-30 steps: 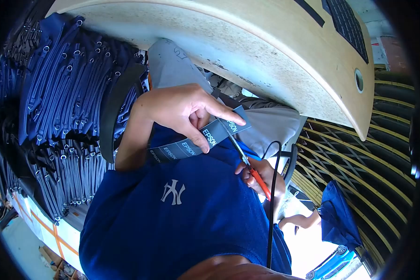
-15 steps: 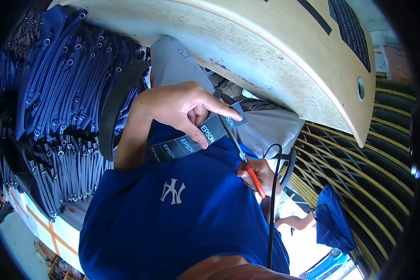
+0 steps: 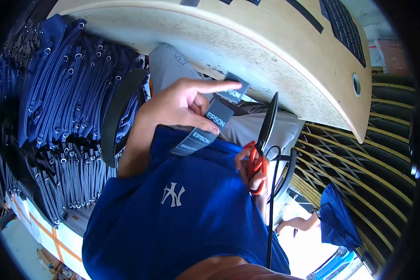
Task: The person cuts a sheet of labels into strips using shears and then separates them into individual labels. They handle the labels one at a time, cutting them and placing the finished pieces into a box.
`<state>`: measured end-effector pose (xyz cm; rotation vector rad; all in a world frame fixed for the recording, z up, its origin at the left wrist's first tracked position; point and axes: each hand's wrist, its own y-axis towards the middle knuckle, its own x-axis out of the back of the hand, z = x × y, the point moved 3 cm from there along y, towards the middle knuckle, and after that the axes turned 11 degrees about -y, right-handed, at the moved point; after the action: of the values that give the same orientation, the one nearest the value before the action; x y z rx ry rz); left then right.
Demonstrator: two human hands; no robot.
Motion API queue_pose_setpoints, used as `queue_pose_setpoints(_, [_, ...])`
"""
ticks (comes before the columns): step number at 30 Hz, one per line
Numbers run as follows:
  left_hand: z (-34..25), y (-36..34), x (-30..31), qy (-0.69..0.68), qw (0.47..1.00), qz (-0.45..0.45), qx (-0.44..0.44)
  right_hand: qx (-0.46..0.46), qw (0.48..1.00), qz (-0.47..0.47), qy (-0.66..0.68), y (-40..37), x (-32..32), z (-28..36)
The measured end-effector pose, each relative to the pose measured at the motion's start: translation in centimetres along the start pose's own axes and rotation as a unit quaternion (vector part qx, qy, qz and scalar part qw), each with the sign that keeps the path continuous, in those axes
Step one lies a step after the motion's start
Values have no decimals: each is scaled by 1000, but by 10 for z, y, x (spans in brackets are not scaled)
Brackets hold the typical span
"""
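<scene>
My left hand (image 3: 184, 102) is closed on a dark strip of labels (image 3: 202, 136) printed "EPSON", its thumb pressing on the strip. Under the outstretched index finger sits a single dark label piece (image 3: 233, 93), also printed "EPSON", with a gap between it and the strip. My right hand (image 3: 252, 168) grips a pair of scissors (image 3: 267, 123) by the red handles. The dark blades point up toward the table edge, apart from the labels, and look closed together.
A pale tabletop (image 3: 284, 56) curves overhead. Stacked blue straps with metal rings (image 3: 74, 93) hang at the left. A black cable (image 3: 271, 210) runs beside my right hand. A folding metal gate (image 3: 359, 158) stands at the right, near another person's arm (image 3: 298, 224).
The scissors have come away from the strip and swung upright to the right. The end label now stands apart from the strip, both in my left hand, which is slightly raised.
</scene>
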<state>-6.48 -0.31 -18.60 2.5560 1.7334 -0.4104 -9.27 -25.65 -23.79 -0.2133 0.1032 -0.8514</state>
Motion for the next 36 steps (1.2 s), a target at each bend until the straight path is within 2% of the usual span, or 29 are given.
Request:
queue_pose_setpoints(3, [3, 9, -18, -1, 999, 41, -23, 6, 999, -30, -30, 18, -8, 7])
queue_pose_setpoints(4, [4, 11, -21, 10, 998, 50, -25, 80, 988, -104, -82, 27, -15, 14])
queue_pose_setpoints(5, [6, 13, -24, 21, 998, 59, -27, 34, 996, -75, -20, 25, -13, 7])
queue_pose_setpoints(6, [5, 16, -29, 27, 996, 58, -66, 49, 992, -107, -37, 27, -14, 5])
queue_pose_setpoints(7, [12, 17, -30, 52, 995, 56, -69, 64, 987, -138, -53, 29, -16, 4])
queue_pose_setpoints(8, [13, 17, -30, 53, 995, 46, -71, 26, 992, -119, 21, 29, -18, 6])
queue_pose_setpoints(11, [12, 16, -28, 56, 996, 36, -61, 12, 991, -128, 24, 35, -19, 24])
queue_pose_setpoints(16, [8, 16, -35, 21, 998, 17, -52, -14, 989, -147, 33, 39, -15, 18])
queue_pose_setpoints(21, [6, 13, -38, 7, 998, -2, -62, -9, 986, -166, 10, 45, -13, 26])
queue_pose_setpoints(23, [7, 10, -39, 3, 998, -9, -59, -7, 977, -215, -6, 47, -7, 35])
queue_pose_setpoints(25, [17, 6, -38, -69, 997, -40, 4, -7, 973, -230, -4, 49, -1, 34])
queue_pose_setpoints(27, [17, 5, -42, -74, 996, -45, 27, 36, 971, -237, 10, 50, 2, 42])
queue_pose_setpoints(29, [26, 9, -44, -117, 990, -83, 1, 35, 968, -246, 8, 50, 5, 45])
queue_pose_setpoints(32, [37, 14, -46, -141, 985, -87, -48, 50, 970, -238, 8, 50, 8, 45])
queue_pose_setpoints(36, [36, 18, -48, -122, 989, -79, -15, 65, 968, -242, 6, 51, 6, 50])
